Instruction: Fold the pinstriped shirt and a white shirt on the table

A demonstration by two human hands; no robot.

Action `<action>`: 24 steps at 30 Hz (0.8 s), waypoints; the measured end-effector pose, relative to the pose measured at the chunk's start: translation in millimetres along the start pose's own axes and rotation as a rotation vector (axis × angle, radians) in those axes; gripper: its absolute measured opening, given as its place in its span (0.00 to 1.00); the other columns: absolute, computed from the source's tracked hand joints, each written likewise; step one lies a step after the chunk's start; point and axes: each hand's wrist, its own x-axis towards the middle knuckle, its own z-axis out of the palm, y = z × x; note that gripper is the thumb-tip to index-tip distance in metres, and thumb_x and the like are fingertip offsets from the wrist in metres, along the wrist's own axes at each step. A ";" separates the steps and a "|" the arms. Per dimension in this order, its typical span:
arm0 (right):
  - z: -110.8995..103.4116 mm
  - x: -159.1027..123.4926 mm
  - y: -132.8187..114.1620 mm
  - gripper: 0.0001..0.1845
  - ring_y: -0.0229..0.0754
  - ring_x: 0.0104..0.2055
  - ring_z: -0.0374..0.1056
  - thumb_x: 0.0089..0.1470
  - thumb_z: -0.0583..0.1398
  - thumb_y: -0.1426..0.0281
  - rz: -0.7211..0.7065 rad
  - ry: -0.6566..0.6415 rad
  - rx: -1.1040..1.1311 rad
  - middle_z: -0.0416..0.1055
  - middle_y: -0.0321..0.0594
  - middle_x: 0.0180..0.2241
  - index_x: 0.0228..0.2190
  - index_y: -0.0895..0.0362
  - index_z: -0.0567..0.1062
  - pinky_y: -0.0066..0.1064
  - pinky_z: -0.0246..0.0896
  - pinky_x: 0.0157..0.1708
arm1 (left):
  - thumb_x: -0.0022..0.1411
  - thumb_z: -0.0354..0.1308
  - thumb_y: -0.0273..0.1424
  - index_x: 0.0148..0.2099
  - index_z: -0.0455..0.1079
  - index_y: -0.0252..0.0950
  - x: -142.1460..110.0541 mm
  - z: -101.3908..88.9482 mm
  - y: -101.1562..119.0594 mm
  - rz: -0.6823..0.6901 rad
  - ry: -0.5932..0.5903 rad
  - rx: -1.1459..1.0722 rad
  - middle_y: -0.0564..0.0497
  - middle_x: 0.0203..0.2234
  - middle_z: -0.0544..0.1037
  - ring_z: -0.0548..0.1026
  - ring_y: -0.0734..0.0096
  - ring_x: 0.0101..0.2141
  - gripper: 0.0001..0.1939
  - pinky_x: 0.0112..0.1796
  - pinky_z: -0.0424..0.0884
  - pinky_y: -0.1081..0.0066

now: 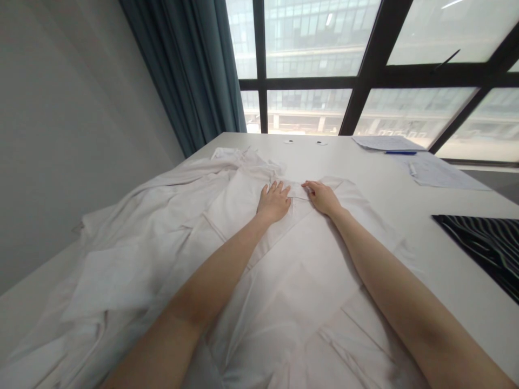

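Observation:
A large white garment (284,281) is spread over the table, with seams, a sewn band and many creases. My left hand (274,202) lies flat on it near its far edge, fingers spread and pointing away from me. A short way to the right, my right hand (321,196) has its fingers bent at the end of the narrow sewn band (297,189), seeming to pinch the cloth there. The band runs between the two hands. Cloth under both palms is hidden.
The white table (389,216) reaches to the window. Papers (441,170) and a blue pen (400,153) lie at the far right, a black striped cloth (486,243) nearer. Rumpled white cloth (133,248) covers the left side, beside a wall and blue curtain (203,70).

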 end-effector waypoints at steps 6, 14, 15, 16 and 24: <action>0.1 0.7 1.0 0.25 0.46 0.51 0.72 0.57 0.50 0.82 0.064 -0.025 -0.029 0.76 0.46 0.51 0.52 0.54 0.73 0.37 0.62 0.51 | 0.73 0.43 0.39 0.68 0.60 0.39 -1.7 -2.6 1.1 -0.019 -0.006 0.002 0.41 0.68 0.57 0.53 0.54 0.68 0.26 0.65 0.49 0.51; 4.7 -1.2 5.3 0.28 0.47 0.56 0.68 0.55 0.48 0.83 0.148 0.006 -0.058 0.75 0.44 0.53 0.52 0.51 0.71 0.49 0.53 0.58 | 0.72 0.43 0.42 0.69 0.59 0.38 -3.0 -1.9 1.4 -0.068 0.012 0.005 0.40 0.68 0.56 0.52 0.55 0.68 0.27 0.65 0.47 0.51; 4.5 -1.4 5.9 0.28 0.47 0.56 0.68 0.55 0.48 0.82 0.153 0.015 -0.057 0.75 0.43 0.53 0.51 0.51 0.72 0.47 0.55 0.57 | 0.72 0.43 0.42 0.69 0.59 0.38 -3.1 -2.0 1.5 -0.071 0.011 0.002 0.40 0.68 0.56 0.52 0.55 0.68 0.28 0.65 0.47 0.52; 3.9 -1.5 6.4 0.27 0.47 0.55 0.68 0.55 0.48 0.82 0.157 0.026 -0.056 0.75 0.43 0.52 0.51 0.51 0.72 0.45 0.57 0.56 | 0.72 0.44 0.42 0.68 0.59 0.37 -3.1 -2.2 1.6 -0.073 0.012 -0.001 0.40 0.68 0.56 0.52 0.55 0.68 0.28 0.65 0.48 0.52; -6.1 -0.7 2.0 0.23 0.48 0.51 0.70 0.54 0.50 0.80 0.127 0.109 -0.035 0.76 0.48 0.50 0.46 0.58 0.76 0.39 0.60 0.53 | 0.73 0.43 0.35 0.64 0.65 0.39 -2.1 -4.2 3.2 -0.005 0.100 -0.043 0.42 0.68 0.59 0.54 0.58 0.68 0.22 0.64 0.51 0.53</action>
